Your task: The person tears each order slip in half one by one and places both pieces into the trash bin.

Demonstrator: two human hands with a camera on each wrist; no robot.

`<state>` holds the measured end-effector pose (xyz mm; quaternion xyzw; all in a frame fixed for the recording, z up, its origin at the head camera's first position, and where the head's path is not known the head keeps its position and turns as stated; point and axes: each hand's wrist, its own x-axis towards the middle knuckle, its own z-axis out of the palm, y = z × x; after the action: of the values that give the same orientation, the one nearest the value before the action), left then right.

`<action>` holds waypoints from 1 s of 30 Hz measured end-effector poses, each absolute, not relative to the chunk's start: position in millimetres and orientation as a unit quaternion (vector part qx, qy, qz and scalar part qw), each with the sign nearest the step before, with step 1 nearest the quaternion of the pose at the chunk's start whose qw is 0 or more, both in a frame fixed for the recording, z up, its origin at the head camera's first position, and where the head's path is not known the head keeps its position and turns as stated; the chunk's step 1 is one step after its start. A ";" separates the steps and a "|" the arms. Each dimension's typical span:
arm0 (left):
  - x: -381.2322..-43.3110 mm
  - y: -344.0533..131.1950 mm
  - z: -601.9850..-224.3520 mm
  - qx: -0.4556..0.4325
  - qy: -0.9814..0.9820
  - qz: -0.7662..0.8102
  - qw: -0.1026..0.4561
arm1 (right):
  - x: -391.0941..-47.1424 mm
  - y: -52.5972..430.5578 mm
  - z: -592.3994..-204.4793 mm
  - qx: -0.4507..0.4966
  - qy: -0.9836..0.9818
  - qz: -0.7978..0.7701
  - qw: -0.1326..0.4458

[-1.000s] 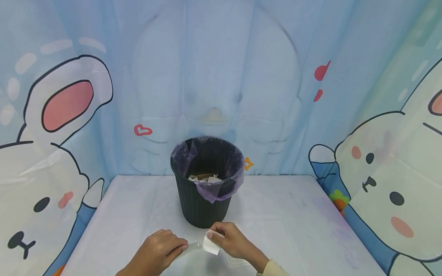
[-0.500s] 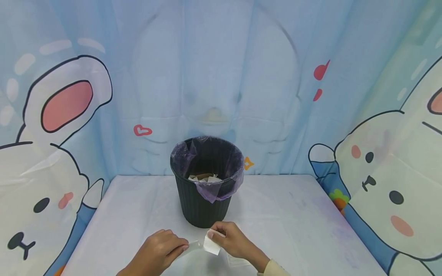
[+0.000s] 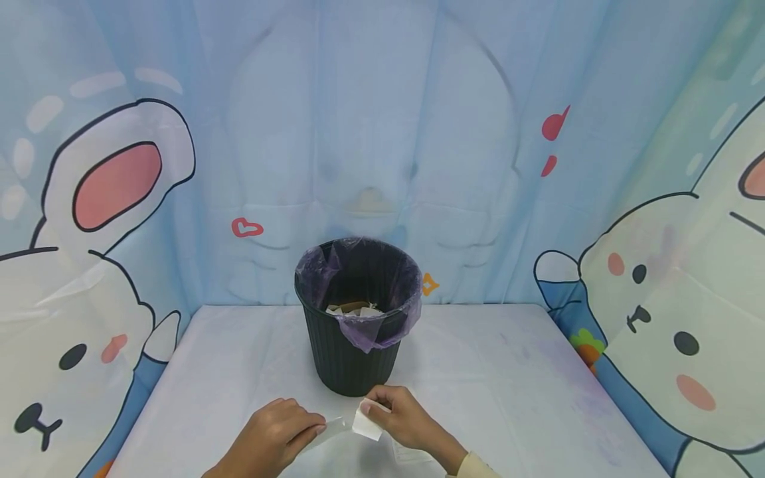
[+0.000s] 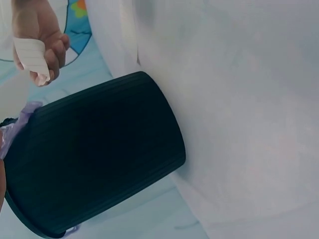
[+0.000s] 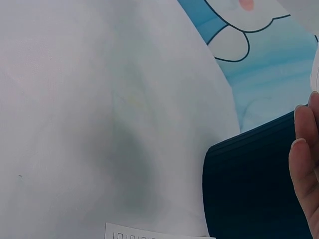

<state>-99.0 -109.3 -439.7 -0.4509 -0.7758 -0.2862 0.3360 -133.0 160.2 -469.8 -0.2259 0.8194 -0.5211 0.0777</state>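
Low in the head view, my left hand (image 3: 275, 431) pinches a clear, strip-like piece (image 3: 331, 428) between thumb and fingertips. Just right of it, my right hand (image 3: 403, 417) pinches a small white piece of paper (image 3: 367, 425), the two pieces close together. From the left wrist, the right hand (image 4: 42, 25) shows at upper left with the white paper (image 4: 32, 54) across its fingers. The right wrist view catches only some fingers (image 5: 304, 154) at its right edge. Both hands are in front of a dark waste bin (image 3: 352, 362).
A purple bag (image 3: 373, 332) lines the bin, which holds paper scraps (image 3: 355, 309). A printed white slip (image 3: 411, 453) lies on the white-covered table (image 3: 490, 372) under the right wrist. Behind the table hangs a blue curtain (image 3: 370, 119) with cartoon rabbits.
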 end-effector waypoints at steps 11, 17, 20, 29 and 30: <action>-98.8 -108.2 -438.5 -0.452 -0.774 -0.287 0.339 | -132.3 160.6 -470.4 -0.225 0.820 -0.522 0.076; -98.1 -108.6 -438.1 -0.453 -0.773 -0.289 0.338 | -131.6 161.0 -469.6 -0.221 0.820 -0.522 0.076; -98.5 -108.9 -438.1 -0.454 -0.769 -0.290 0.343 | -131.5 161.0 -469.5 -0.222 0.821 -0.521 0.069; -98.8 -109.8 -437.2 -0.451 -0.768 -0.292 0.349 | -131.6 160.9 -469.8 -0.222 0.820 -0.524 0.059; -98.8 -109.9 -437.1 -0.451 -0.768 -0.292 0.348 | -131.8 160.9 -469.9 -0.223 0.820 -0.524 0.057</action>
<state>-98.8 -109.9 -437.1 -0.4511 -0.7681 -0.2922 0.3480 -131.8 160.9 -469.9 -0.2230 0.8200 -0.5240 0.0571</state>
